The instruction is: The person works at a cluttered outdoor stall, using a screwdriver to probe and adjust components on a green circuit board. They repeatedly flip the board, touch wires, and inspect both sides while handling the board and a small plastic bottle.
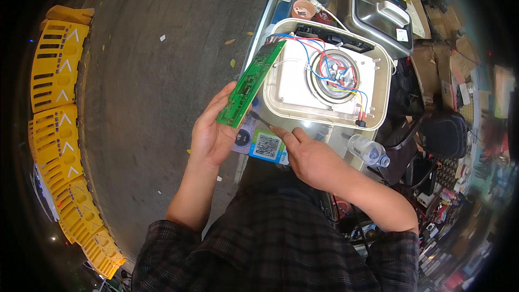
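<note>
A long green circuit board is tilted upward in my left hand, whose fingers and thumb grip its lower end. Wires at its upper end seem to lead to an opened appliance housing, cream-coloured and rounded. Inside the housing sits a round metal part with red, blue and yellow wires across it. My right hand is closed around a thin dark tool that points toward the board's lower end. What kind of tool it is I cannot make out.
A clear plastic bottle lies right of the housing's near corner. Printed cards lie below the board. Behind stand a steel box-shaped appliance and a small pinkish pot. A black chair is at right; yellow barriers line the left.
</note>
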Demonstrator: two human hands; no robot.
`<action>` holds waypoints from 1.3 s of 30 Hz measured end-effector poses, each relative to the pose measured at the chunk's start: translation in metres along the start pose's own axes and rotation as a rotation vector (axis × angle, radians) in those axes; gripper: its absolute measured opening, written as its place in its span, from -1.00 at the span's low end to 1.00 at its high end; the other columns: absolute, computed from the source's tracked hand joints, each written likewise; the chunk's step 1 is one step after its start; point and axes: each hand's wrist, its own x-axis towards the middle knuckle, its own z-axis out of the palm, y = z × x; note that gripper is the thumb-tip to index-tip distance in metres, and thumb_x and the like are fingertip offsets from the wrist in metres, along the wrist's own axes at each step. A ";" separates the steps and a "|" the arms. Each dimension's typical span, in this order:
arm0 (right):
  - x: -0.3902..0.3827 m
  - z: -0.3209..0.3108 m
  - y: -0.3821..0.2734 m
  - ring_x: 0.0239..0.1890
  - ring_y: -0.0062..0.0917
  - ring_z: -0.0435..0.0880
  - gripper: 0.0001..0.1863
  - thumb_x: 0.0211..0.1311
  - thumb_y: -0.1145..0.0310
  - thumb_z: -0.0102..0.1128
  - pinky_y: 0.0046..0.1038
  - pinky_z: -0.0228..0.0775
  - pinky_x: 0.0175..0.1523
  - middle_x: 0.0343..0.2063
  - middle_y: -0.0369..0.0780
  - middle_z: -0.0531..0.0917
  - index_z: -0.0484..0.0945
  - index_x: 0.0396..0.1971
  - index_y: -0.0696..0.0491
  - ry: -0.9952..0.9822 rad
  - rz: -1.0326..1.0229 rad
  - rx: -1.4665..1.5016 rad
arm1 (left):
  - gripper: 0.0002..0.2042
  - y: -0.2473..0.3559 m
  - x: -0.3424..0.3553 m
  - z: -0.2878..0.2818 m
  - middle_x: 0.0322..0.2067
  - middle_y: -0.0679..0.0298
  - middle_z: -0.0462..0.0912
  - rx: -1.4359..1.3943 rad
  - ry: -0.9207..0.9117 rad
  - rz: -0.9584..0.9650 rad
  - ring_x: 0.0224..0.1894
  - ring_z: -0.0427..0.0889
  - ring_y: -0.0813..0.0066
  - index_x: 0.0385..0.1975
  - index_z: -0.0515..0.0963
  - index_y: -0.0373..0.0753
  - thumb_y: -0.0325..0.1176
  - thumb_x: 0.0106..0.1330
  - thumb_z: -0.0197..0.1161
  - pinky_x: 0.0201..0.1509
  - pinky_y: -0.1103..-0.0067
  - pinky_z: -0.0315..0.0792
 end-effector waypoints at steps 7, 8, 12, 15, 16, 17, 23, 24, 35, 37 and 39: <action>0.031 0.057 0.011 -0.25 0.06 0.79 -0.10 0.38 0.56 0.22 -0.02 0.70 -0.15 0.00 0.08 0.60 0.12 0.71 0.15 0.064 0.106 -0.140 | -0.59 -0.001 0.007 -0.007 0.19 -0.11 0.75 -0.041 -0.012 0.000 0.09 0.87 0.13 0.49 0.41 -0.45 -0.43 0.75 0.04 0.13 0.43 0.85; 0.034 0.064 0.013 -0.24 0.05 0.80 -0.08 0.36 0.57 0.23 -0.03 0.71 -0.14 0.00 0.08 0.60 0.12 0.71 0.16 0.074 0.112 -0.158 | -0.59 -0.001 0.008 -0.008 0.20 -0.11 0.74 -0.041 -0.013 -0.002 0.09 0.87 0.13 0.48 0.41 -0.45 -0.43 0.75 0.05 0.13 0.43 0.86; 0.037 0.080 0.017 -0.22 0.02 0.80 -0.03 0.28 0.57 0.28 -0.09 0.74 -0.12 0.00 0.07 0.60 0.13 0.71 0.16 0.084 0.107 -0.169 | -0.59 0.006 0.011 -0.012 0.21 -0.12 0.74 -0.045 -0.033 -0.017 0.08 0.88 0.13 0.47 0.43 -0.46 -0.42 0.74 0.05 0.14 0.43 0.86; 0.035 0.081 0.019 -0.20 0.00 0.81 0.01 0.23 0.56 0.32 -0.12 0.75 -0.10 0.00 0.05 0.60 0.13 0.71 0.17 0.063 0.116 -0.177 | -0.59 0.008 0.011 -0.014 0.22 -0.13 0.74 -0.066 -0.052 -0.022 0.09 0.87 0.12 0.47 0.44 -0.47 -0.42 0.74 0.05 0.15 0.43 0.86; 0.034 0.080 0.020 -0.19 -0.01 0.81 0.02 0.23 0.55 0.33 -0.13 0.75 -0.10 -0.01 0.04 0.60 0.12 0.72 0.17 0.068 0.109 -0.186 | -0.59 0.008 0.012 -0.014 0.22 -0.13 0.74 -0.072 -0.070 -0.020 0.10 0.87 0.12 0.46 0.44 -0.47 -0.42 0.74 0.06 0.16 0.43 0.86; 0.034 0.080 0.020 -0.18 -0.02 0.81 0.02 0.22 0.55 0.34 -0.13 0.76 -0.10 -0.02 0.04 0.60 0.12 0.72 0.17 0.079 0.092 -0.189 | -0.59 0.008 0.012 -0.015 0.22 -0.14 0.73 -0.077 -0.070 -0.023 0.10 0.87 0.12 0.47 0.44 -0.47 -0.42 0.74 0.05 0.16 0.43 0.86; 0.028 0.069 0.009 -0.16 -0.06 0.80 0.07 0.15 0.56 0.42 -0.18 0.76 -0.12 -0.06 -0.04 0.60 0.18 0.71 0.08 0.110 0.099 -0.192 | -0.58 0.004 0.011 -0.012 0.25 -0.14 0.71 -0.030 -0.020 -0.017 0.11 0.87 0.13 0.49 0.40 -0.45 -0.43 0.75 -0.01 0.14 0.44 0.86; 0.022 0.062 0.002 -0.17 -0.08 0.80 0.04 0.16 0.57 0.42 -0.18 0.75 -0.13 -0.06 -0.05 0.61 0.21 0.70 0.07 0.128 0.091 -0.206 | -0.58 0.002 0.010 -0.011 0.25 -0.13 0.71 -0.019 -0.023 -0.015 0.11 0.87 0.13 0.49 0.39 -0.45 -0.44 0.75 -0.02 0.14 0.44 0.86; -0.024 -0.134 -0.064 -0.33 -0.12 0.70 -0.51 0.40 0.70 0.25 -0.19 0.60 -0.18 -0.33 -0.06 0.61 0.70 0.29 0.09 0.338 -0.009 -0.301 | -0.60 -0.033 0.007 -0.019 0.27 0.02 0.69 -0.033 -0.039 0.034 0.31 0.72 0.31 0.46 0.44 -0.43 -0.42 0.76 -0.02 0.44 0.35 0.61; 0.006 -0.153 -0.054 -0.30 -0.10 0.69 -0.56 0.45 0.64 0.28 -0.17 0.56 -0.18 -0.32 -0.05 0.60 0.72 0.27 0.07 0.338 -0.036 -0.504 | -0.61 -0.043 0.009 -0.020 0.26 0.03 0.70 -0.081 -0.023 0.061 0.29 0.72 0.33 0.45 0.46 -0.43 -0.41 0.76 -0.01 0.43 0.35 0.61; 0.040 -0.162 -0.037 -0.22 -0.17 0.75 -0.49 0.35 0.56 0.34 -0.13 0.61 -0.14 -0.27 -0.13 0.65 0.74 0.28 -0.07 0.306 -0.078 -0.590 | -0.64 -0.053 0.013 -0.021 0.22 0.09 0.73 -0.058 0.006 0.106 0.25 0.73 0.39 0.42 0.51 -0.40 -0.36 0.80 0.04 0.39 0.41 0.63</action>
